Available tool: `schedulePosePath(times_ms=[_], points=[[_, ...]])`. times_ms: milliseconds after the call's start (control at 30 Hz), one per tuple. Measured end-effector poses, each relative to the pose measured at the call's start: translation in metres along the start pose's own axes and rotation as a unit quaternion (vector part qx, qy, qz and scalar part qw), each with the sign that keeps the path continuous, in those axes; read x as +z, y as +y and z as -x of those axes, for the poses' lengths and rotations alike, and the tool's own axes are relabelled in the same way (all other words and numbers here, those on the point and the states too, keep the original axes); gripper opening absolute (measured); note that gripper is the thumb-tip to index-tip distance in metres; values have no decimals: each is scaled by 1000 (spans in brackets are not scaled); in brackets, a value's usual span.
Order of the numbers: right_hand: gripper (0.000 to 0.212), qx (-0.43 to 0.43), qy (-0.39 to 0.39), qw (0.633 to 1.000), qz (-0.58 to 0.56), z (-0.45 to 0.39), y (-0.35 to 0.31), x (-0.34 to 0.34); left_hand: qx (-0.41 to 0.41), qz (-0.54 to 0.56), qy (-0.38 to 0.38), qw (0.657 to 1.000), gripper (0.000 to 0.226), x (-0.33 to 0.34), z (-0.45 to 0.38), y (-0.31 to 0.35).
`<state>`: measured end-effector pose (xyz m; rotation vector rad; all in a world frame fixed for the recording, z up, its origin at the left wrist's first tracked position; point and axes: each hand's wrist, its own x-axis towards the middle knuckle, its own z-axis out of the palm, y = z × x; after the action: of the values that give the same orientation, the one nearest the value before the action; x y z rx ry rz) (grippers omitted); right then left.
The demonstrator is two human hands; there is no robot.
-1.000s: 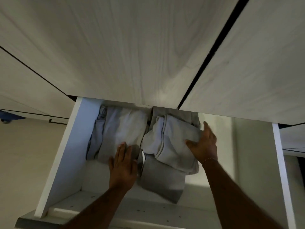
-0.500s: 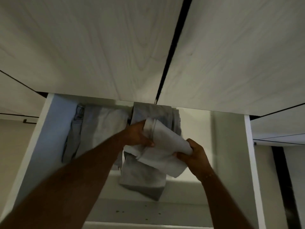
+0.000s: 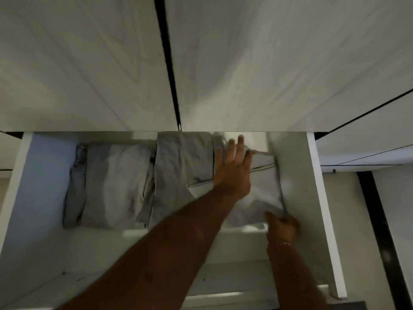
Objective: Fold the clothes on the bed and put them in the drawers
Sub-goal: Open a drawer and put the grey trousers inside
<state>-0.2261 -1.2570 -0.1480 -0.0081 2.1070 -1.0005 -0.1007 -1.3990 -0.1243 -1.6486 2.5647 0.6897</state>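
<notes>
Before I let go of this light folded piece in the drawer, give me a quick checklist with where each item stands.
1. Light folded garment inside the drawer, against its right wall: ok.
2. Left hand lies flat on it: ok.
3. Right hand off the near corner: not ok, it pinches it.
4. Grey folded garment beside it undisturbed: ok.
5. Folded stack at left tidy: ok.
6. Room at the drawer's back: cannot tell.
</notes>
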Motion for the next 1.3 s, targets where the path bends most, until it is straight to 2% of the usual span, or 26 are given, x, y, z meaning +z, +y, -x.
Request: schedulePosePath(times_ms=[100, 167, 200, 233, 300, 333, 400, 467, 567, 633, 700, 767, 833, 867, 933, 1000, 1033, 1100, 1167, 1200, 1233, 1267, 1300], points=[[78, -2, 32, 994, 107, 14, 10, 20, -155, 112, 57, 980, 85, 28, 57, 12], [89, -51, 65, 988, 132, 29, 11, 26, -247, 221, 86, 939, 70, 45, 95, 18], [91, -99, 83, 976, 175, 31, 12, 26, -268, 271, 103, 919, 62, 53, 112, 22], [92, -148, 88, 959, 225, 28, 13, 26, -269, 313, 116, 903, 54, 60, 126, 25], [89, -197, 71, 932, 295, 17, 4, 29, -227, 365, 112, 896, 47, 69, 142, 27], [84, -193, 62, 932, 302, 8, -1, 32, -197, 379, 100, 898, 48, 73, 145, 26], [66, -145, 61, 953, 260, -6, -16, 41, -166, 402, 80, 897, 54, 77, 141, 18], [61, -86, 83, 959, 257, -20, -31, 45, -178, 426, 70, 884, 58, 76, 130, 7], [65, -29, 26, 938, 344, -37, -46, 45, -218, 464, 81, 855, 59, 74, 110, -15], [62, -26, 13, 926, 377, -39, -51, 50, -259, 483, 59, 834, 60, 75, 98, -33], [56, -63, 28, 917, 393, -34, -52, 58, -281, 454, 30, 845, 60, 77, 91, -50], [53, -94, 16, 933, 348, -35, -52, 64, -276, 444, 11, 852, 60, 76, 86, -61], [57, -49, -37, 979, 194, -40, -57, 62, -275, 460, -11, 845, 68, 71, 83, -64], [58, -20, -64, 989, 131, -38, -61, 57, -274, 459, -22, 845, 71, 68, 83, -65], [49, 9, -127, 988, 86, -25, -73, 46, -277, 451, -17, 848, 63, 65, 84, -62], [45, -19, -181, 980, 82, -6, -85, 33, -277, 481, 27, 831, 48, 60, 84, -53], [43, -31, -212, 975, 54, 4, -90, 26, -279, 514, 41, 810, 44, 55, 83, -47], [39, -28, -297, 954, -41, 26, -99, 13, -285, 600, 32, 747, 41, 40, 82, -31], [41, -18, -373, 922, -107, 43, -106, 4, -267, 718, -9, 643, 46, 20, 80, -20], [47, -18, -392, 912, -119, 47, -108, 1, -257, 776, -39, 575, 56, 10, 79, -18], [54, -17, -400, 908, -124, 49, -110, -2, -247, 812, -65, 526, 65, -1, 78, -18], [58, -14, -402, 907, -123, 50, -112, -5, -232, 831, -87, 498, 73, -8, 76, -18], [59, -8, -399, 909, -118, 49, -112, -8, -216, 836, -103, 493, 77, -12, 75, -20]])
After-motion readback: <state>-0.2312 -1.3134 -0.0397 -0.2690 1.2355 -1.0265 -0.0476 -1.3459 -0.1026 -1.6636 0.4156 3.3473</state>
